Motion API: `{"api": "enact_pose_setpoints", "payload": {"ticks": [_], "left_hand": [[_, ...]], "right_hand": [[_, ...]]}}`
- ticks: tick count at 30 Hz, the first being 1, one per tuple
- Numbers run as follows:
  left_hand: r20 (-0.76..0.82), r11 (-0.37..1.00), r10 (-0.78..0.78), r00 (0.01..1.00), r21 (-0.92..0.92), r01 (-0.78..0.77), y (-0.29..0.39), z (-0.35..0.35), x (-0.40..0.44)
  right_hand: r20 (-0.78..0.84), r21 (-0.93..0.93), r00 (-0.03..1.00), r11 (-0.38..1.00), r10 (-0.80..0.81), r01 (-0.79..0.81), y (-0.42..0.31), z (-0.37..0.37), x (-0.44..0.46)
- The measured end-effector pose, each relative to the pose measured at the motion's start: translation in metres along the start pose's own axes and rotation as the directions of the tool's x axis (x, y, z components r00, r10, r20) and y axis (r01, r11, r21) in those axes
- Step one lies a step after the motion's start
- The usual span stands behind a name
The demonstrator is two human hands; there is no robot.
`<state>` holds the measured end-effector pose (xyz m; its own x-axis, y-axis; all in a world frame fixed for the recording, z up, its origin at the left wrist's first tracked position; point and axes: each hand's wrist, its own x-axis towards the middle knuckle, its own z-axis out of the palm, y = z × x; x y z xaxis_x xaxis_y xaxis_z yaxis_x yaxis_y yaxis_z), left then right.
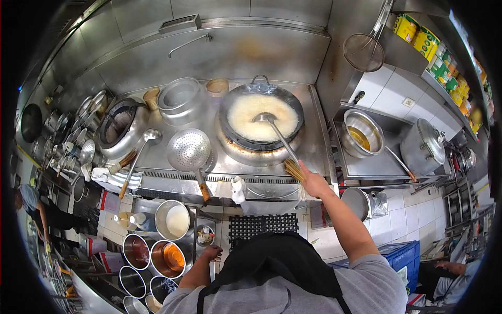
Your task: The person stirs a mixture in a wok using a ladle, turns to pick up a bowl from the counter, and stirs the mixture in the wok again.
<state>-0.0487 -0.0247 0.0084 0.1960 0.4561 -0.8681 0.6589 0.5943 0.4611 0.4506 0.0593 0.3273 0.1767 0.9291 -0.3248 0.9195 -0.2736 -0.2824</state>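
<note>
My right hand [312, 181] is closed around the handle of a long metal ladle [282, 138]. The ladle's bowl rests in pale, frothy liquid [256, 123] inside a large black wok [224, 118] on the stove. A bamboo brush [294, 169] shows its bristles right beside that hand; whether the hand touches it I cannot tell. Low at my left side, my left hand [212, 253] hangs with its fingers loosely apart and nothing visible in them. Closest to it are a small bin of scraps [205, 235] and a pot of orange liquid [168, 258].
On the stove lie a perforated skimmer [189, 150] and a second ladle [138, 159]; a metal pot [181, 101] stands behind. At right are a bowl of oil [360, 137] and a lidded pot [424, 146]. A strainer [364, 53] hangs above. Other people stand at both edges.
</note>
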Motion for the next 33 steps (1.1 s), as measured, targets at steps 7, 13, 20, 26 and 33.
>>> {"api": "enact_pose_setpoints", "payload": {"ticks": [7,13,20,26,33], "left_hand": [[0.028,0.999,0.036,0.999,-0.008,-0.036,0.008,0.002,0.030],[0.036,0.999,0.041,0.999,-0.018,-0.040,0.022,-0.002,0.033],[0.021,0.998,0.054,0.998,0.031,-0.055,0.033,-0.007,0.029],[0.030,0.998,0.051,0.998,0.042,-0.052,0.037,0.001,0.021],[0.062,0.997,0.029,0.998,0.075,-0.033,0.034,0.009,0.023]], "right_hand": [[-0.044,0.603,0.991,0.787,-0.126,0.127,0.047,0.030,-0.020],[0.197,0.907,0.962,-0.337,-0.189,-0.252,0.040,0.037,-0.054],[0.051,0.791,0.940,-0.561,-0.338,-0.245,0.054,0.053,-0.060],[0.053,0.847,0.951,-0.491,-0.305,-0.204,0.059,0.036,-0.077],[0.105,0.973,0.980,-0.185,-0.169,-0.136,0.054,0.018,-0.101]]}}
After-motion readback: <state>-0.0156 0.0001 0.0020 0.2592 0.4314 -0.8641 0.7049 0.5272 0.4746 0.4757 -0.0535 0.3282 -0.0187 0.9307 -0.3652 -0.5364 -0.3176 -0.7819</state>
